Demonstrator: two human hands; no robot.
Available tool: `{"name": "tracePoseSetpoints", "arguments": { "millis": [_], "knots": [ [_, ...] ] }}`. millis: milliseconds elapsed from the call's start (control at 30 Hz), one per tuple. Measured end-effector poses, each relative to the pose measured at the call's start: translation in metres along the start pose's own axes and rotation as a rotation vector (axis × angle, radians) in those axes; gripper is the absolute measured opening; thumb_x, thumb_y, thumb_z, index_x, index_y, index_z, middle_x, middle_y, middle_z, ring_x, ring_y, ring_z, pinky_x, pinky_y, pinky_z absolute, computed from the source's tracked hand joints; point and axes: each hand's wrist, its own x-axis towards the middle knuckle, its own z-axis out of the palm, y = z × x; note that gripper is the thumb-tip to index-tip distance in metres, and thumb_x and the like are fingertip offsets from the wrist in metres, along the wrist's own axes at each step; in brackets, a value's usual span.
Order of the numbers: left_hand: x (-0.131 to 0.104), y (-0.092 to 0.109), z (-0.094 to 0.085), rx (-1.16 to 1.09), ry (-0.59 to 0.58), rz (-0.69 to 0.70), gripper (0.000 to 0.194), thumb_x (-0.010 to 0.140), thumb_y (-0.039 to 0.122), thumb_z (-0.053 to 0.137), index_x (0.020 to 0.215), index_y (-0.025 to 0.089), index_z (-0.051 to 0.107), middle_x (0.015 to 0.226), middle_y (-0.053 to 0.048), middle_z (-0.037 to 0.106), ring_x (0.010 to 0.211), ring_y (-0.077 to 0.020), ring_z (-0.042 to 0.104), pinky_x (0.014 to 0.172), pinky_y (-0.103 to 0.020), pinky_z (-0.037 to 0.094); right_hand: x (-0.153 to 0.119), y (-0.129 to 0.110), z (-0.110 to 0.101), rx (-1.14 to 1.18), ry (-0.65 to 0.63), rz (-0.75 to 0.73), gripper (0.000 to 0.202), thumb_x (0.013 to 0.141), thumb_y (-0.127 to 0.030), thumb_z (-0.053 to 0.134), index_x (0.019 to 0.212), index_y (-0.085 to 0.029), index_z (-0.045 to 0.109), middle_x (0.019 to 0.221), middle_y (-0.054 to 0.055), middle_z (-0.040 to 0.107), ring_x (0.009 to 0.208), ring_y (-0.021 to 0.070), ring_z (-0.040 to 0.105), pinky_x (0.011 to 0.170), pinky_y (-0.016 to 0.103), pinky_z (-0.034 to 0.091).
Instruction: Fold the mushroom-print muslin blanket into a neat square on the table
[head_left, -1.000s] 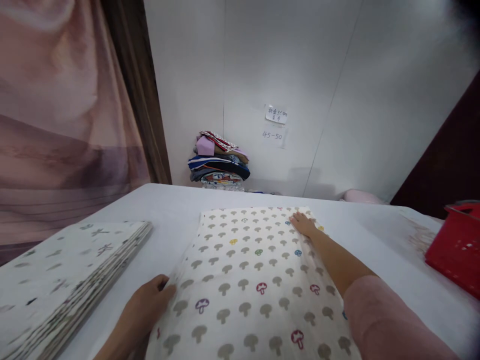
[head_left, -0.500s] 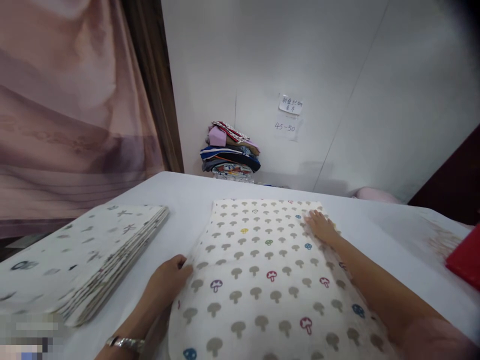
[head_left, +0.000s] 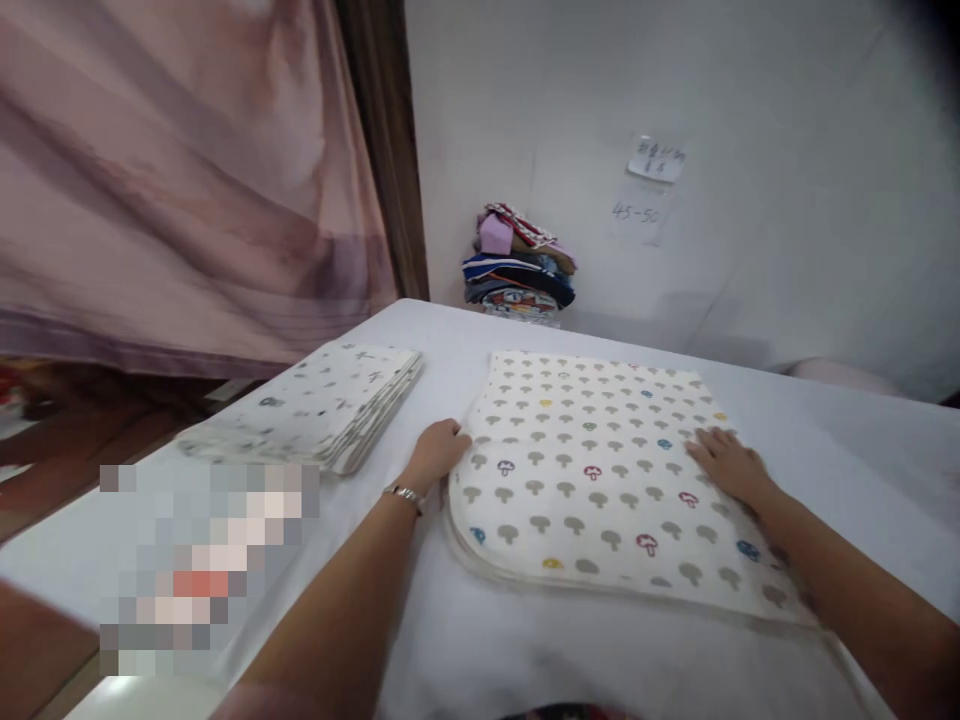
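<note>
A folded white cloth printed with small mushrooms [head_left: 600, 470] lies flat on the white table [head_left: 465, 640] in front of me. My left hand [head_left: 439, 450] grips the cloth's left edge, with a metal bracelet on that wrist. My right hand [head_left: 727, 465] rests flat, fingers spread, on the cloth's right side. To the left of my left hand lies a stack of folded patterned cloths [head_left: 322, 405].
A pile of colourful folded clothes [head_left: 517, 265] stands against the white wall behind the table. Paper notes [head_left: 656, 160] are stuck on the wall. A pink curtain [head_left: 187, 180] hangs at the left. A blurred patch covers something on the table's near left.
The view has pulled back and swung left. My right hand slid from the cloth's far right corner toward its near right side. The red basket has left the picture.
</note>
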Motion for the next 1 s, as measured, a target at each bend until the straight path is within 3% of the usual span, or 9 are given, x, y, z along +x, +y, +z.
{"name": "tracePoseSetpoints", "arguments": {
  "millis": [167,267,367,500,600,733,867,1000],
  "knots": [
    [0.000,-0.005,0.002,-0.161,-0.008,-0.024,0.013,0.067,0.023,0.052,0.070,0.015,0.061,0.075,-0.007,0.064,0.071,-0.0181,0.055,0.058,-0.025,0.033,-0.031,0.020,0.007,0.034,0.046,-0.114,0.056,0.086,-0.045,0.020,0.130,-0.021,0.046,0.143,0.010,0.036,0.132,0.0292,0.028,0.099,0.055,0.031],
    [-0.004,-0.006,0.000,-0.270,-0.037,-0.060,0.016,0.069,0.030,0.057,0.071,0.015,0.062,0.068,-0.004,0.063,0.063,-0.0158,0.055,0.055,-0.024,0.035,-0.057,0.002,0.002,0.118,0.106,-0.129,0.056,0.085,-0.047,0.025,0.124,-0.018,0.052,0.138,0.013,0.042,0.132,0.0317,0.028,0.100,0.058,0.029],
    [-0.011,-0.005,-0.003,-0.389,-0.058,-0.114,0.030,0.072,0.044,0.057,0.069,0.015,0.061,0.058,-0.002,0.060,0.056,-0.0144,0.053,0.053,-0.024,0.037,-0.092,-0.045,-0.010,0.371,0.102,-0.312,0.055,0.084,-0.048,0.033,0.124,-0.016,0.054,0.138,0.011,0.042,0.133,0.0280,0.028,0.107,0.049,0.027],
    [-0.028,-0.005,-0.003,-0.539,-0.087,-0.212,0.038,0.077,0.049,0.054,0.062,0.014,0.056,0.048,-0.001,0.052,0.049,-0.0136,0.050,0.051,-0.024,0.039,-0.142,-0.129,-0.037,0.708,-0.023,-0.538,0.045,0.084,-0.048,0.043,0.119,-0.025,0.059,0.134,0.004,0.048,0.129,0.0251,0.035,0.106,0.045,0.032],
    [-0.048,-0.008,0.001,-0.663,-0.118,-0.264,0.034,0.082,0.043,0.050,0.064,0.014,0.053,0.050,-0.001,0.052,0.047,-0.0123,0.050,0.051,-0.024,0.041,-0.165,-0.188,-0.062,0.924,-0.138,-0.605,0.038,0.083,-0.046,0.047,0.111,-0.025,0.063,0.127,0.005,0.054,0.120,0.0241,0.047,0.097,0.041,0.043],
    [-0.078,-0.014,0.005,-0.795,-0.145,-0.285,0.029,0.086,0.037,0.041,0.071,0.016,0.053,0.057,0.000,0.054,0.047,-0.0102,0.051,0.052,-0.022,0.044,-0.173,-0.253,-0.090,1.091,-0.259,-0.572,0.037,0.082,-0.044,0.047,0.110,-0.023,0.062,0.109,0.006,0.063,0.097,0.0207,0.059,0.079,0.034,0.050],
    [-0.096,-0.015,0.003,-0.836,-0.160,-0.250,0.021,0.081,0.030,0.046,0.066,0.016,0.050,0.055,0.002,0.051,0.045,-0.0090,0.049,0.050,-0.020,0.042,-0.171,-0.296,-0.092,0.997,-0.163,-0.581,0.038,0.078,-0.045,0.053,0.107,-0.021,0.059,0.090,0.003,0.065,0.074,0.0163,0.059,0.070,0.030,0.046],
    [-0.100,-0.014,-0.002,-0.825,-0.190,-0.202,0.020,0.073,0.030,0.057,0.060,0.016,0.050,0.044,0.003,0.046,0.040,-0.0091,0.045,0.044,-0.020,0.038,-0.168,-0.312,-0.077,0.904,-0.154,-0.562,0.032,0.075,-0.043,0.054,0.100,-0.022,0.057,0.071,-0.002,0.061,0.058,0.0137,0.053,0.055,0.025,0.038]
  ]
}}
